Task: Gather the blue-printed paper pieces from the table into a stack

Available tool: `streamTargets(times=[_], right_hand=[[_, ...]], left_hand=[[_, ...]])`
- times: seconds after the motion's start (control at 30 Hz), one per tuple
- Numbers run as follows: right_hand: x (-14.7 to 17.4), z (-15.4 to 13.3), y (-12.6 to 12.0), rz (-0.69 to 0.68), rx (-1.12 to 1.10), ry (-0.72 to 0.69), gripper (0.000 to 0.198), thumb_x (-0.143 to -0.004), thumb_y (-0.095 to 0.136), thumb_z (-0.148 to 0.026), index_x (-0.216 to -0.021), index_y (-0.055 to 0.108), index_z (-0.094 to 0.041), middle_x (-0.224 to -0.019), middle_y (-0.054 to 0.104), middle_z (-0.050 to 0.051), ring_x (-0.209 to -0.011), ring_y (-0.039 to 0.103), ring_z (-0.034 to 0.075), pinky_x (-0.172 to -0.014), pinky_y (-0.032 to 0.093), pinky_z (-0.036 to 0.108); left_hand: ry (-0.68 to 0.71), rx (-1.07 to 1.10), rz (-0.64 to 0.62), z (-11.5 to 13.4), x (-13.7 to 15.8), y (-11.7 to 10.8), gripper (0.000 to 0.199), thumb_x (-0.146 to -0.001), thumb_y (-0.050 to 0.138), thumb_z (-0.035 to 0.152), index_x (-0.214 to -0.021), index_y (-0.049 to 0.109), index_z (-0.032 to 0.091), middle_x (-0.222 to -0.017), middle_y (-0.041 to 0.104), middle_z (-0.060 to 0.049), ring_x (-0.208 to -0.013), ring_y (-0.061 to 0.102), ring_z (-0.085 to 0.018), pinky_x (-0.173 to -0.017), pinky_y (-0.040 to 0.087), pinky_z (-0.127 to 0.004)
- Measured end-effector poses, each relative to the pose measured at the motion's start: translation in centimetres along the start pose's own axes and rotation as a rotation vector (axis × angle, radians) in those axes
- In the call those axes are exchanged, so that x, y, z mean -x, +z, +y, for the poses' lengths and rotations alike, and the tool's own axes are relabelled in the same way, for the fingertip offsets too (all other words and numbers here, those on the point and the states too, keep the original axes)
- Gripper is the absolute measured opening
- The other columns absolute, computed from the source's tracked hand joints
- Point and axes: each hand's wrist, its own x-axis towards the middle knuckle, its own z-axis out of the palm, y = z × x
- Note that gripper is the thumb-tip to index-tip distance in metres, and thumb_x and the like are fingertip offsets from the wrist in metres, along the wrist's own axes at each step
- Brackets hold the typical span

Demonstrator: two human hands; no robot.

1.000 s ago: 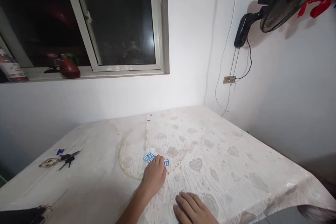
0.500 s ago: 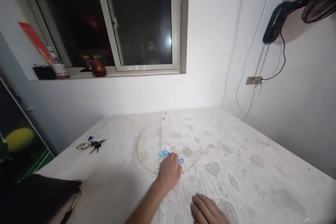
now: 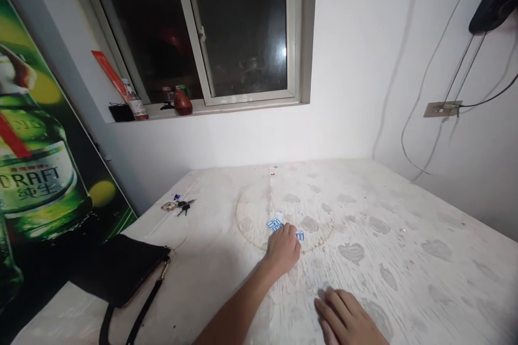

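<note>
My left hand (image 3: 284, 248) reaches to the middle of the table, its fingers bent down over small flat white pieces with blue printed outlines (image 3: 275, 223). Some of these pieces show beyond the fingertips, and another blue-outlined piece (image 3: 299, 235) peeks out on the right. What lies directly under the fingers is hidden. Nearer the front edge of the view, my right hand (image 3: 350, 315) rests palm down on the tabletop, fingers loosely stretched and close together, with nothing visible in it.
The white table (image 3: 218, 259) meets the wall at the back. Keys (image 3: 184, 206) lie at the left, behind a black bag (image 3: 125, 267) with a strap. Bottles (image 3: 183, 101) stand on the windowsill. A beer poster (image 3: 44, 172) is on the left; a socket (image 3: 441, 109) with cables is on the right wall.
The view has turned left, so everything appears further right and more of the poster and bag shows. Both hands keep about the same places on the table.
</note>
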Motion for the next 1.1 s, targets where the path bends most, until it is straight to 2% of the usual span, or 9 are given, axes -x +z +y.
streamTargets(times=[0.1, 0.17, 0.33, 0.43, 0.53, 0.7, 0.87, 0.97, 1.1], right_hand=[[-2.8, 0.7, -1.6, -0.151, -0.351, 0.281, 0.028, -0.092, 0.032, -0.016, -0.100, 0.059, -0.020, -0.085, 0.061, 0.006, -0.077, 0.059, 0.018, -0.065, 0.051, 0.029], [-6.0, 2.2, -1.5, -0.199, -0.424, 0.379, 0.028, -0.090, 0.032, -0.012, -0.094, 0.059, -0.019, -0.087, 0.060, 0.005, -0.083, 0.058, 0.018, -0.071, 0.050, 0.031], [-16.7, 7.7, 3.7, -0.515, -0.379, 0.327, 0.027, -0.082, 0.041, 0.000, -0.095, 0.062, -0.011, -0.103, 0.060, 0.010, -0.100, 0.055, 0.019, -0.087, 0.044, 0.032], [-21.6, 9.8, 7.5, -0.742, -0.395, 0.247, 0.020, -0.085, 0.056, -0.017, -0.105, 0.059, -0.013, -0.112, 0.058, 0.007, -0.099, 0.056, 0.020, -0.085, 0.047, 0.038], [-23.6, 10.6, 9.9, -0.943, -0.373, 0.221, 0.023, -0.089, 0.055, -0.028, -0.107, 0.057, -0.015, -0.109, 0.058, 0.007, -0.092, 0.059, 0.018, -0.079, 0.050, 0.038], [-23.2, 11.7, 11.1, -1.045, -0.344, 0.256, 0.024, -0.089, 0.053, -0.029, -0.109, 0.056, -0.015, -0.108, 0.058, 0.007, -0.091, 0.059, 0.018, -0.078, 0.051, 0.037], [-21.5, 13.5, 10.5, -0.948, -0.426, 0.326, 0.024, -0.089, 0.054, -0.029, -0.106, 0.057, -0.013, -0.101, 0.060, 0.005, -0.083, 0.060, 0.016, -0.071, 0.052, 0.033], [-19.9, 14.2, 9.0, -0.780, -0.478, 0.390, 0.022, -0.090, 0.053, -0.028, -0.105, 0.056, -0.013, -0.095, 0.060, 0.004, -0.073, 0.060, 0.012, -0.063, 0.052, 0.028], [-17.3, 13.2, 5.8, -0.519, -0.542, 0.429, 0.014, -0.089, 0.047, -0.018, -0.099, 0.055, -0.011, -0.076, 0.060, 0.002, -0.058, 0.058, 0.011, -0.057, 0.048, 0.025]], left_hand=[[-0.117, 0.165, 0.149, -0.8, -0.6, -0.8, 0.011, -0.085, 0.041, 0.022, -0.094, 0.047, 0.021, -0.092, 0.055, -0.006, -0.087, 0.054, -0.021, -0.079, 0.042, -0.033], [-0.238, 0.277, 0.302, -2.2, -1.3, -1.9, 0.013, -0.087, 0.038, 0.022, -0.099, 0.046, 0.021, -0.094, 0.055, -0.006, -0.092, 0.053, -0.021, -0.081, 0.042, -0.034], [-0.557, 0.528, 0.646, -7.7, -2.7, -4.9, 0.017, -0.090, 0.044, 0.025, -0.103, 0.051, 0.017, -0.099, 0.056, -0.005, -0.092, 0.055, -0.018, -0.082, 0.045, -0.036], [-0.723, 0.674, 0.751, -10.7, -2.9, -5.9, 0.028, -0.089, 0.050, 0.033, -0.109, 0.053, 0.014, -0.104, 0.057, -0.006, -0.087, 0.058, -0.017, -0.075, 0.050, -0.036], [-0.841, 0.800, 0.785, -12.5, -2.8, -6.3, 0.030, -0.089, 0.051, 0.033, -0.112, 0.053, 0.014, -0.108, 0.057, -0.007, -0.090, 0.059, -0.018, -0.076, 0.051, -0.037], [-0.902, 0.925, 0.757, -12.8, -2.7, -6.6, 0.031, -0.089, 0.052, 0.032, -0.114, 0.052, 0.014, -0.111, 0.056, -0.008, -0.093, 0.058, -0.019, -0.079, 0.051, -0.039], [-0.856, 1.003, 0.632, -11.0, -3.1, -6.7, 0.029, -0.089, 0.051, 0.033, -0.112, 0.053, 0.014, -0.106, 0.058, -0.007, -0.087, 0.059, -0.017, -0.073, 0.052, -0.035], [-0.777, 1.092, 0.427, -8.8, -3.3, -6.4, 0.023, -0.090, 0.051, 0.031, -0.103, 0.054, 0.013, -0.087, 0.059, -0.003, -0.065, 0.057, -0.010, -0.057, 0.050, -0.024], [-0.641, 1.257, 0.003, -4.8, -2.7, -5.5, 0.014, -0.078, 0.061, 0.024, -0.080, 0.052, 0.013, -0.067, 0.058, 0.000, -0.040, 0.045, -0.005, -0.038, 0.035, -0.018]])
